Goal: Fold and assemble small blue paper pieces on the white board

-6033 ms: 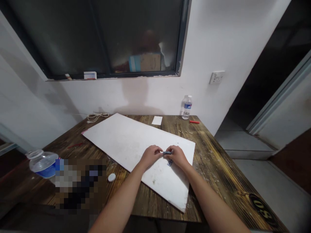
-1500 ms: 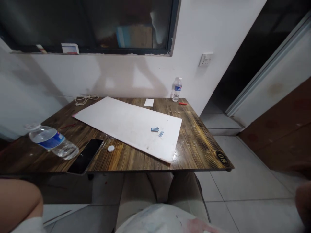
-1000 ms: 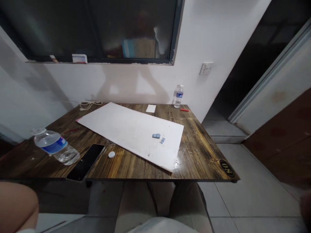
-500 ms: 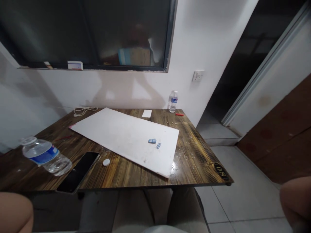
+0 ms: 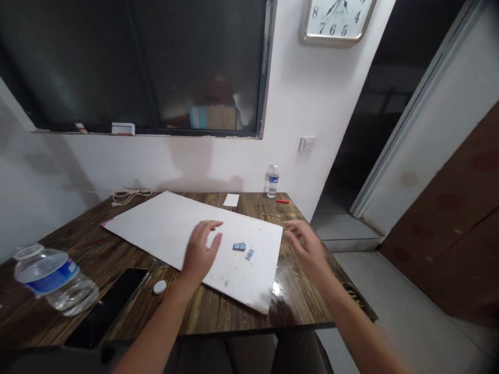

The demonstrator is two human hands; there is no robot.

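A white board (image 5: 156, 221) lies at an angle across the dark wooden table (image 5: 195, 317). On its right part rest a few small blue-and-white pieces (image 5: 239, 246), some overlapping, with a single one (image 5: 249, 254) just beside them. My left hand (image 5: 200, 249) hovers over the board left of these pieces, fingers curved and apart, holding nothing. Past the board's right edge, my right hand (image 5: 306, 244) is raised above the table, its fingers likewise apart and with nothing in them.
At the left lie a large water bottle (image 5: 54, 280), a black phone (image 5: 107, 306) and a white cap (image 5: 159, 286). Along the back are a white cable (image 5: 130, 196), a white paper (image 5: 231, 200), a small bottle (image 5: 272, 182) and a red stick-like object (image 5: 283, 201). Behind stands a wall with a window.
Both my hands have come up from below the table edge to over the board and its right side. The camera has tilted up, bringing a wall clock into view. The blue-and-white pieces stay put.
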